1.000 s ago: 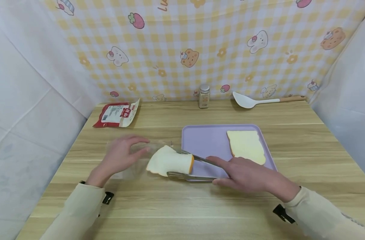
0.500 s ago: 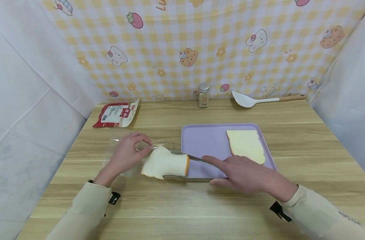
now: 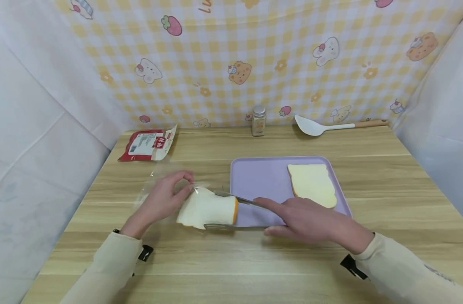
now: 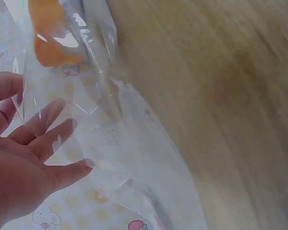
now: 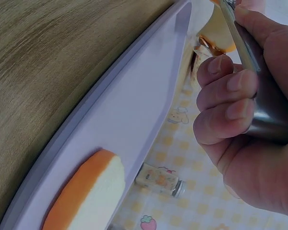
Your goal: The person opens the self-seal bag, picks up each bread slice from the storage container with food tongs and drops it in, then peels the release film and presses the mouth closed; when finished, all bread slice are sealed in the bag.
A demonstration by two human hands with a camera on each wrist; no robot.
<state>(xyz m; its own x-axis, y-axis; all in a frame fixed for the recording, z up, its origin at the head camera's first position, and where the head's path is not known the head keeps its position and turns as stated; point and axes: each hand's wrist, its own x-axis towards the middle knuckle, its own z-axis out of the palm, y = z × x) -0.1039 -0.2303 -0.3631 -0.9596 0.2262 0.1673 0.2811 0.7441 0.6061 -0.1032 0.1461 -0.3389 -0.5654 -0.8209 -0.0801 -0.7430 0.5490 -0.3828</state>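
Observation:
My right hand (image 3: 307, 217) grips metal tongs (image 3: 250, 202), whose handle (image 5: 273, 112) fills the palm in the right wrist view. Between the tong arms is a bent slice of white bread (image 3: 208, 209) with an orange crust, left of the lilac tray (image 3: 262, 177). A clear plastic bag (image 4: 105, 139) surrounds the far end of that slice. My left hand (image 3: 164, 194) pinches the bag's edge between thumb and forefinger, while its other fingers (image 4: 69, 173) spread behind the film. Another bread slice (image 3: 313, 183) lies flat on the tray's right side.
At the back left of the wooden table (image 3: 231, 266) lies a red and white packet (image 3: 149, 145). A small seasoning jar (image 3: 258, 121) stands by the checked backdrop, with a white spatula with a wooden handle (image 3: 311, 126) to its right.
My left thumb and forefinger have closed on the bag's edge. The tongs and the bent slice have shifted slightly left, into the bag; the tray and its slice stay put.

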